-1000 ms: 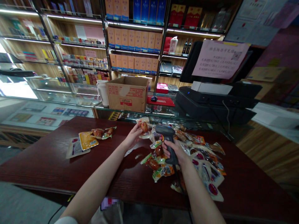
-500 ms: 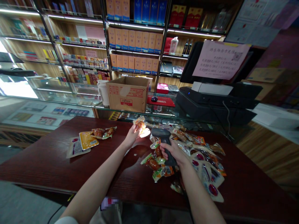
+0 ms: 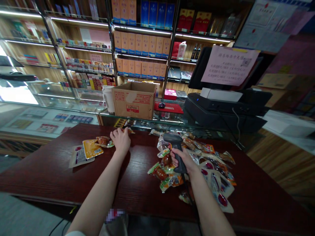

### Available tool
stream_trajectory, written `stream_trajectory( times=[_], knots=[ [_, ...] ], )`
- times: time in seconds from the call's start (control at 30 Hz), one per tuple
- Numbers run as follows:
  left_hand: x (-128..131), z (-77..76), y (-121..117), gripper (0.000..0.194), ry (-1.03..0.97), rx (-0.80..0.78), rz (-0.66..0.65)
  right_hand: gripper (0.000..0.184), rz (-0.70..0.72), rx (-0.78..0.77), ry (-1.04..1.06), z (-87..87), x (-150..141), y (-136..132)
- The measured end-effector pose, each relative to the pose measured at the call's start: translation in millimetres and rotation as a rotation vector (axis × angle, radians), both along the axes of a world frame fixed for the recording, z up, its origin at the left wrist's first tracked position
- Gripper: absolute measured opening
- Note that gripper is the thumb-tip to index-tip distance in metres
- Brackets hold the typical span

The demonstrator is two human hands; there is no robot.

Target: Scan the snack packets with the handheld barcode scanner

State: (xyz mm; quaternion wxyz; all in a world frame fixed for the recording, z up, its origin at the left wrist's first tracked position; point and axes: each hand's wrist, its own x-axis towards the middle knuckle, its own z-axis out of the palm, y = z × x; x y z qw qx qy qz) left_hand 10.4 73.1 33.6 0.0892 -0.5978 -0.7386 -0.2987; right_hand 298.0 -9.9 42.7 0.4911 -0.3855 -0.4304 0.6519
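Note:
My left hand (image 3: 121, 141) is at the left-middle of the dark wooden table, fingers curled over a clear snack packet (image 3: 130, 130) that shows only in part beyond them. Just left of it lie a vacuum-packed brown snack (image 3: 103, 141), a yellow pouch (image 3: 92, 149) and a pale pouch (image 3: 80, 156). In my right hand (image 3: 183, 159) is a black barcode scanner (image 3: 180, 164), gripped by its handle with the head pointing left. Beneath and around the scanner spreads a pile of snack packets, including an orange-and-green one (image 3: 158, 172) and pale pouches with dark red spots (image 3: 222, 199).
An open cardboard box (image 3: 134, 103) stands on the glass counter behind the table, beside a white cup-like container (image 3: 108, 99). To the right are a monitor with a pink handwritten sheet (image 3: 228, 67) and a black cash drawer (image 3: 221, 113). Stocked shelves line the back wall.
My left hand has moved left and down with the packet, from in front of the scanner to beside the left group. The bright scanner light on the packet is gone. My right hand stays nearly in place.

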Motion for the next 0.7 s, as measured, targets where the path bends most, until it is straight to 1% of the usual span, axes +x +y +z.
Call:
stream_trajectory(
  times=[0.07, 0.1, 0.17, 0.23, 0.3, 0.33, 0.43, 0.53, 0.6, 0.63, 0.7],
  knots=[
    [-13.7, -0.5, 1.6, 0.042, 0.046, -0.102, 0.152, 0.037, -0.013, 0.003, 0.039, -1.1, 2.8, 2.2],
    [-18.1, -1.9, 3.2, 0.042, 0.038, -0.153, 0.201, 0.037, -0.016, 0.005, 0.049, -1.7, 4.2, 3.2],
    [-21.7, -5.9, 7.0, 0.046, 0.007, -0.228, 0.239, 0.038, -0.020, 0.015, 0.052, -2.7, 6.6, 4.9],
    [-20.9, -10.3, 10.6, 0.059, -0.010, -0.258, 0.224, 0.040, -0.009, 0.018, 0.044, -3.8, 8.5, 6.2],
    [-20.4, -14.7, 13.7, 0.069, -0.007, -0.261, 0.192, 0.040, -0.007, 0.019, 0.062, -4.5, 10.0, 7.1],
    [-21.4, -16.6, 14.9, 0.070, -0.002, -0.255, 0.184, 0.038, -0.015, 0.017, 0.082, -4.5, 10.6, 7.3],
    [-28.7, -20.5, 16.9, 0.060, 0.021, -0.198, 0.217, 0.032, -0.080, 0.006, 0.151, -2.8, 12.5, 7.4],
    [-29.9, -21.5, 14.9, 0.060, 0.048, -0.088, 0.251, 0.036, -0.134, 0.013, 0.166, -0.3, 14.8, 7.7],
    [-18.5, -21.7, 12.5, 0.061, 0.089, -0.027, 0.177, 0.038, -0.146, 0.024, 0.165, -0.3, 16.7, 8.8],
    [-8.7, -21.9, 12.0, 0.060, 0.117, -0.015, 0.100, 0.039, -0.145, 0.027, 0.166, -1.0, 17.7, 9.6],
    [17.1, -22.1, 14.9, 0.058, 0.177, -0.035, -0.123, 0.039, -0.134, 0.027, 0.169, -3.7, 19.7, 11.9]
  ],
)
